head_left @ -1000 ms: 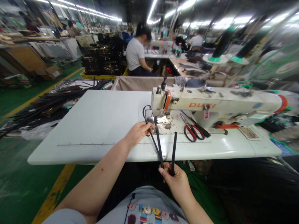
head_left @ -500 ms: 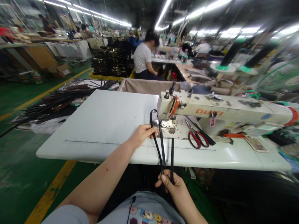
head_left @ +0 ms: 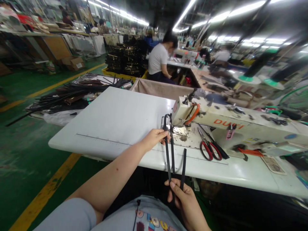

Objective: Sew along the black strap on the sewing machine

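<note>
A narrow black strap [head_left: 167, 154] loops up beside the needle area of the white sewing machine [head_left: 216, 120]. My left hand [head_left: 157, 138] pinches the strap near the machine's metal plate [head_left: 180, 131]. Below the table's front edge, my right hand [head_left: 181, 194] has its fingers closed round the lower part of the strap, and a strap end sticks up past its fingers. Another length of strap runs down from the needle area between the hands. Red-handled scissors [head_left: 209, 150] lie on the table right of the plate.
The white table [head_left: 113, 118] has a printed ruler line. Beyond it stand a cloth-lined bin [head_left: 158, 89] and a seated person [head_left: 158, 59]. Dark strips [head_left: 72, 96] are piled at the left. Thread cones [head_left: 255, 67] stand behind the machine. A banknote [head_left: 273, 165] lies at the right.
The view has turned left, so the table and machine appear further right. Both hands keep their hold on the strap, and the free strap end leans slightly more to the right.
</note>
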### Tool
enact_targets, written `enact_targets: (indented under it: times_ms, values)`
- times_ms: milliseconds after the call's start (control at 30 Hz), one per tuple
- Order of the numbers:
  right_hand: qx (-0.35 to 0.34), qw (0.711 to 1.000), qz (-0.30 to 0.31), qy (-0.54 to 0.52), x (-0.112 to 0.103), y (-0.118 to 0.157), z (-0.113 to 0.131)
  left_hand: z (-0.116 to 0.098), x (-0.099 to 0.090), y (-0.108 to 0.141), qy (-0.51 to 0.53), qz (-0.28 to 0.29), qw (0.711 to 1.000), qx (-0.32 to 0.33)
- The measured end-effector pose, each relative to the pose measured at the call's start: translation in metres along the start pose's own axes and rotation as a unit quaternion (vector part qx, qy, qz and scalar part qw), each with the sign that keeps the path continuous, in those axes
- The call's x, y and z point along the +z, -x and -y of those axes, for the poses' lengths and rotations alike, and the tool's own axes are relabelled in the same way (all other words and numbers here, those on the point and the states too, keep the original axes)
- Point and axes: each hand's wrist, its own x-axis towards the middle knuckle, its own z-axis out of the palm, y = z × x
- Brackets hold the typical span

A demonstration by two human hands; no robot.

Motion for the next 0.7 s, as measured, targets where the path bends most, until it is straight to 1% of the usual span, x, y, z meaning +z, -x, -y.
enact_targets:
  times_ms: [200,300,400,533,700]
  values:
    - [0.017,0.999,0.025,-0.024,-0.005,0.0,-0.005,0.003,-0.004,-0.003,-0.014,-0.016,1.0,-0.013]
    - [0.021,0.999,0.032,-0.027,-0.005,0.0,-0.006,0.002,-0.005,-0.002,-0.019,-0.006,1.0,-0.013]
    - [0.027,0.999,0.035,-0.025,-0.003,-0.001,-0.005,0.001,-0.005,-0.001,-0.025,0.002,1.0,0.005]
    - [0.033,0.999,0.028,-0.016,-0.003,-0.001,-0.006,0.001,-0.004,0.0,-0.029,-0.024,0.999,0.025]
    - [0.033,0.999,0.015,-0.02,-0.008,-0.003,-0.012,0.0,-0.003,0.001,-0.035,-0.036,0.998,0.032]
